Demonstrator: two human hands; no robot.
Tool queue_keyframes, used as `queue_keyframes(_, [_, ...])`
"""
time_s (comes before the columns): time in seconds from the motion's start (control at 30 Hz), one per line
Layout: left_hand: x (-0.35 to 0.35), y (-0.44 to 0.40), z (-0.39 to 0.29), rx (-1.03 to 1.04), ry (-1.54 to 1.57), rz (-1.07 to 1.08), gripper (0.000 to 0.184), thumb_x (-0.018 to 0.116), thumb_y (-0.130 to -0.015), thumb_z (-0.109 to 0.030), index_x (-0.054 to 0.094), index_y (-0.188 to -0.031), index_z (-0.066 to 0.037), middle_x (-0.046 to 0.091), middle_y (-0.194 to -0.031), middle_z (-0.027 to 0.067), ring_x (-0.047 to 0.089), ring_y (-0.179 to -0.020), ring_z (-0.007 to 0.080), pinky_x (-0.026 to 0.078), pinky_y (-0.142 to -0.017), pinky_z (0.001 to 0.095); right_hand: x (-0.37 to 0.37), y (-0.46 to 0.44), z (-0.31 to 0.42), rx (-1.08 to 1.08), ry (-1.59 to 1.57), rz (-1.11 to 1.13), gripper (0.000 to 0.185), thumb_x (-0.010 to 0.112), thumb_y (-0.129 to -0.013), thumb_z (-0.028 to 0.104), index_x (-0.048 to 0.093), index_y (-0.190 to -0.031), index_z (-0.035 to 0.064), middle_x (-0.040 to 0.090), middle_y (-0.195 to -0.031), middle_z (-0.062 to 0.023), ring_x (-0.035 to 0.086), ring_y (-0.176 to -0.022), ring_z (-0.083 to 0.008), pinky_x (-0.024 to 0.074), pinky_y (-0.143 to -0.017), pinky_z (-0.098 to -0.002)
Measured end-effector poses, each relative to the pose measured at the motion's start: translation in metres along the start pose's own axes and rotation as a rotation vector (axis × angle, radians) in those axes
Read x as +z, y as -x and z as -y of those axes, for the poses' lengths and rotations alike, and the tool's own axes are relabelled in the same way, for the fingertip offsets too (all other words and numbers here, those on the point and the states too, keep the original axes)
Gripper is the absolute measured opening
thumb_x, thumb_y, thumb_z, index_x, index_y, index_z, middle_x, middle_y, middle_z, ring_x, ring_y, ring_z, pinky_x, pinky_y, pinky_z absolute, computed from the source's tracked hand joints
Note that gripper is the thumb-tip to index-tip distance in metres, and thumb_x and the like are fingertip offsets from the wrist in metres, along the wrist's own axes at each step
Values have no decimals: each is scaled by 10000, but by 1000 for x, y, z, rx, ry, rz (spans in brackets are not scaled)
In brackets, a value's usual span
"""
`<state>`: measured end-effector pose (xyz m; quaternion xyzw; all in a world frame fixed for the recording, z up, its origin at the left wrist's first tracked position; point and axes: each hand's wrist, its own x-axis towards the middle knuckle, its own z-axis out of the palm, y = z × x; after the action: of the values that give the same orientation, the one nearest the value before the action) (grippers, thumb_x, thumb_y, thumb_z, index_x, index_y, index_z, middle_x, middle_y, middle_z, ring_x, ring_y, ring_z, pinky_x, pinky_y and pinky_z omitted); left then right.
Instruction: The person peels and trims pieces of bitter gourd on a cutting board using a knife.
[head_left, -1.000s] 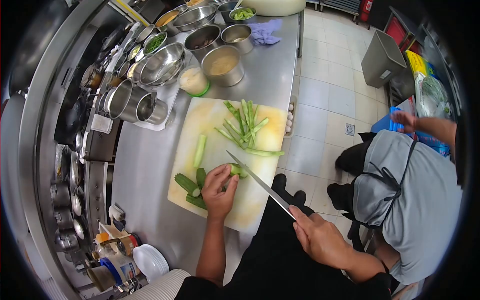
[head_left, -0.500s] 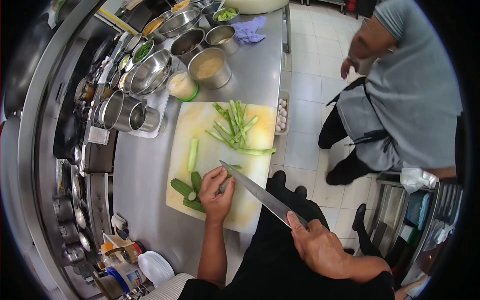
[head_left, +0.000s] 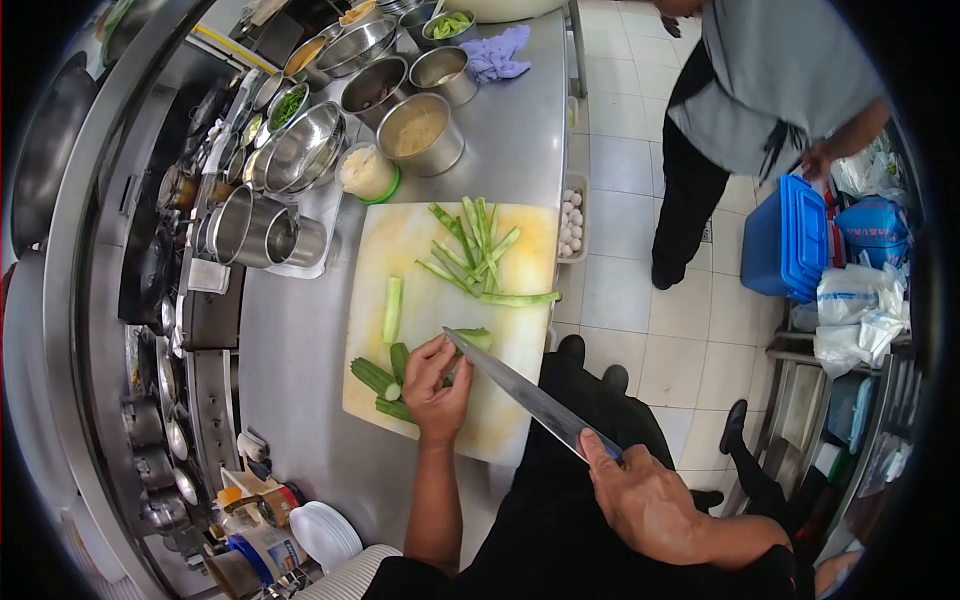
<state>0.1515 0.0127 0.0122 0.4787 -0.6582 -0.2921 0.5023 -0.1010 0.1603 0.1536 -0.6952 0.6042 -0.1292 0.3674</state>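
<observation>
My right hand (head_left: 648,500) is closed around the handle of a long kitchen knife (head_left: 515,390), its blade slanting up and left over the cutting board (head_left: 508,425). The curled fingers of my left hand (head_left: 437,388) are at the blade's tip, on a green zucchini-like piece (head_left: 474,338) that shows just beyond the blade; the rest of it is hidden. Dark green ribbed pieces (head_left: 375,378) lie left of that hand, one with a pale cut end. A peeled-looking pale green length (head_left: 393,310) lies above them. Cut strips (head_left: 480,245) are heaped at the board's far side.
Metal pots (head_left: 420,135) and a tub with a green base (head_left: 367,173) stand beyond the board. A purple cloth (head_left: 497,54) lies near the counter's far edge. A container of eggs (head_left: 571,222) sits beside the counter. At right, a person in grey (head_left: 770,90) stands by a blue bin (head_left: 785,240).
The view has shifted slightly. The person in grey has moved farther off, uncovering the blue bin. More of the green piece shows beyond the blade; both hands keep nearly the same pose.
</observation>
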Motion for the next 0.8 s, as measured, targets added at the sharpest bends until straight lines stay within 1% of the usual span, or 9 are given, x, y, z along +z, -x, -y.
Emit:
queue_keyframes(0.33, [-1, 2, 7, -45, 61, -21, 373, 725, -827, 148, 690, -1183, 44, 613, -1244, 183, 682, -1087, 239, 616, -912, 322, -3, -2, 4, -4, 50, 26, 606, 613, -884, 79, 469, -1459, -44, 543, -755, -242, 622, -557, -353, 539, -468, -420])
queue_keyframes(0.53, [0, 2, 4, -27, 49, -18, 379, 723, -827, 149, 687, -1189, 42, 612, -1246, 183, 684, -1086, 237, 618, -909, 322, 0, -2, 5, 0, 48, 24, 599, 616, -887, 91, 474, -1452, -48, 543, -739, -230, 628, -560, -344, 534, -453, -421])
queue_keyframes(0.6, [1, 1, 3, 19, 44, -17, 384, 724, -822, 152, 685, -1187, 38, 611, -1243, 185, 682, -1083, 240, 620, -902, 321, 4, -1, 5, 6, 62, 26, 599, 624, -885, 94, 477, -1448, -49, 542, -726, -224, 629, -560, -340, 531, -446, -421])
queue_keyframes(0.8, [0, -1, 1, 18, 21, -1, 388, 726, -814, 156, 685, -1181, 37, 611, -1235, 185, 675, -1084, 242, 621, -898, 323, 10, -1, 6, -14, 70, -22, 581, 640, -882, 103, 500, -1422, -56, 544, -691, -212, 616, -521, -317, 518, -427, -407])
